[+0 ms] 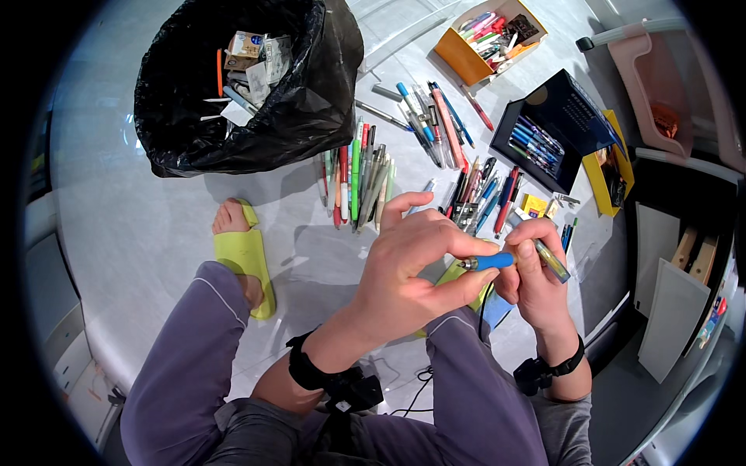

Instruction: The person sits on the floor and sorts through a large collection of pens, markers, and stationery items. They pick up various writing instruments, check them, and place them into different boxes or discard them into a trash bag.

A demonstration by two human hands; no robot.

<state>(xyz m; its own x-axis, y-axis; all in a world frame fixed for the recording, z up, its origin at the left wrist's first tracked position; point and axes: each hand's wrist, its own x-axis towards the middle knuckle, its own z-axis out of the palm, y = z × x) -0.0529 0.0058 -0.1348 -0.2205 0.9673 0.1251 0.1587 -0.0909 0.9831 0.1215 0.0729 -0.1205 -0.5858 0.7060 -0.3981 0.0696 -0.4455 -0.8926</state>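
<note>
Thumb and index finger of my left hand [411,265] pinch the blue grip of a pen [488,262], its metal tip pointing left. My right hand [539,265] is closed around the pen's other end, and a clear, yellowish tube-like piece [551,261] sticks out between its fingers. Beyond my hands lie a pile of pens [481,189] and a row of pens and markers [355,180]. More pens, with a pink one [447,125] among them, lie farther off. A small yellow box [533,205] is just past my right hand.
A black bag-lined bin [315,116] with discarded items stands at the upper left. An orange box [463,58] of pens, a dark blue box [588,116] of pens and a yellow box [626,169] stand at the upper right. A black cable [417,396] runs between my legs.
</note>
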